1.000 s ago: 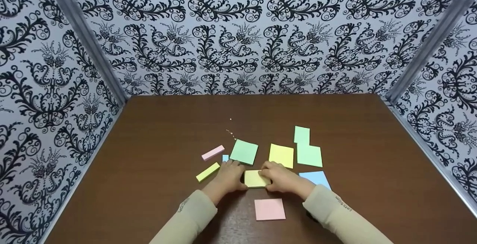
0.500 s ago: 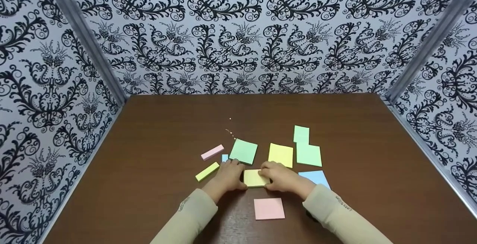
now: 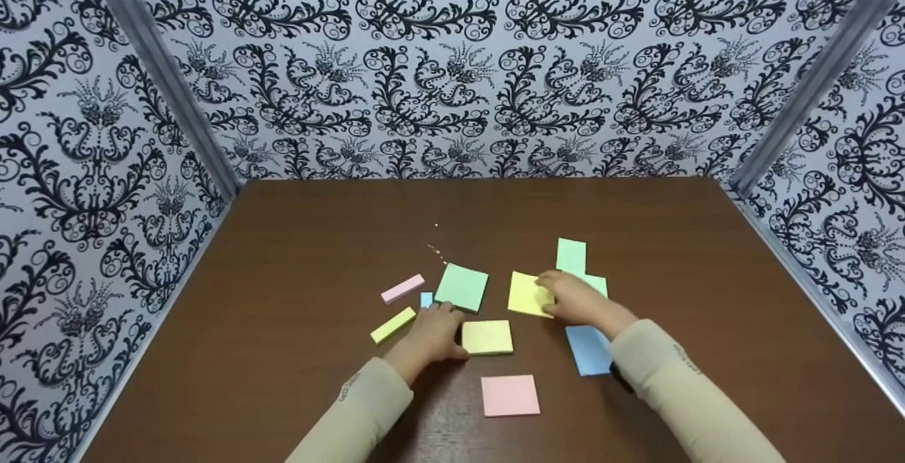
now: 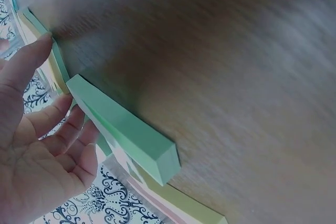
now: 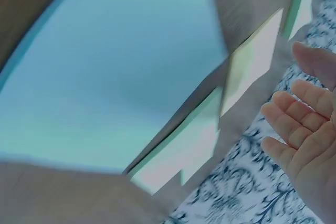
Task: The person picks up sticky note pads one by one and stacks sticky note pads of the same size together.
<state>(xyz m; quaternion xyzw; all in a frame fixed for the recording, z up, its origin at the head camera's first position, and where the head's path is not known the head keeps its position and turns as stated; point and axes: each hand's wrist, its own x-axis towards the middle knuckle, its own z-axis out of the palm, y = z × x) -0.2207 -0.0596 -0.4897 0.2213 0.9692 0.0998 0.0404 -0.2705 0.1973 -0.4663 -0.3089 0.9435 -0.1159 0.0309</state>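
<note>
In the head view my left hand (image 3: 436, 333) rests on the table at the left side of a pale yellow sticky note pad (image 3: 488, 337). Its fingertips lie close to a green sticky note pad (image 3: 462, 288). The left wrist view shows this left hand (image 4: 47, 129) with loosely bent fingers by a thick green pad (image 4: 126, 129) and the thumb at another pad's edge. My right hand (image 3: 576, 300) hovers over or touches the right side of a bright yellow sticky note pad (image 3: 527, 295). In the right wrist view its fingers (image 5: 289, 111) are apart and hold nothing.
A pink sticky note pad (image 3: 510, 396) lies nearer me. A blue pad (image 3: 588, 350) sits under the right wrist, and pale green pads (image 3: 571, 255) lie behind the right hand. Left of my left hand are pink (image 3: 403, 288) and yellow (image 3: 393, 326) strips and a small blue piece (image 3: 426, 300).
My right hand has left the pale yellow pad and moved right and away from me to the bright yellow pad. The left hand has stayed in place.
</note>
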